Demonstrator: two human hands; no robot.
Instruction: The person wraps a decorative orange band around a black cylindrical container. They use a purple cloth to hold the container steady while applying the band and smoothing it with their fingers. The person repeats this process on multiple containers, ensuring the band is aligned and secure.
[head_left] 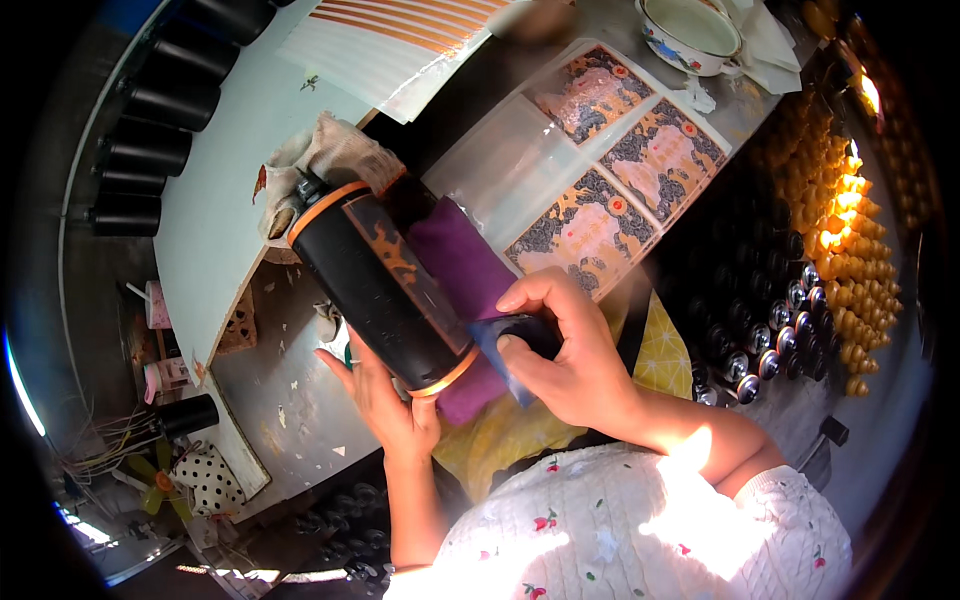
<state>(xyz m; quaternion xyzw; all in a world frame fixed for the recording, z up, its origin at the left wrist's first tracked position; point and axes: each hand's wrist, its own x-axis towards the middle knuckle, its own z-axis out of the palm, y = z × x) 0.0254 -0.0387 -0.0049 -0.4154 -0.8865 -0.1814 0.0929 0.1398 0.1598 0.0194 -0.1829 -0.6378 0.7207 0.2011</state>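
A black cylinder [360,290] with orange-gold bands at both ends lies tilted in front of me, its far end on a horizontal holder. On its side sits a dark rectangular decal [395,255] with an orange pattern. My left hand [385,405] cups the near end from below, some fingers hidden behind it. Between thumb and fingers, my right hand [570,355] pinches a dark blue flat piece [500,345], perhaps a scraper, close to the cylinder's near right edge. Purple cloth [460,260] lies beneath and beside the cylinder.
A decal sheet [590,145] with several pink-and-black prints lies beyond my right hand. Behind it stands an enamel bowl [692,38] with water. Several gold-coloured pieces [850,240] fill the right side; black cylinders [150,145] line the far left. A whitish cloth [335,150] covers the holder.
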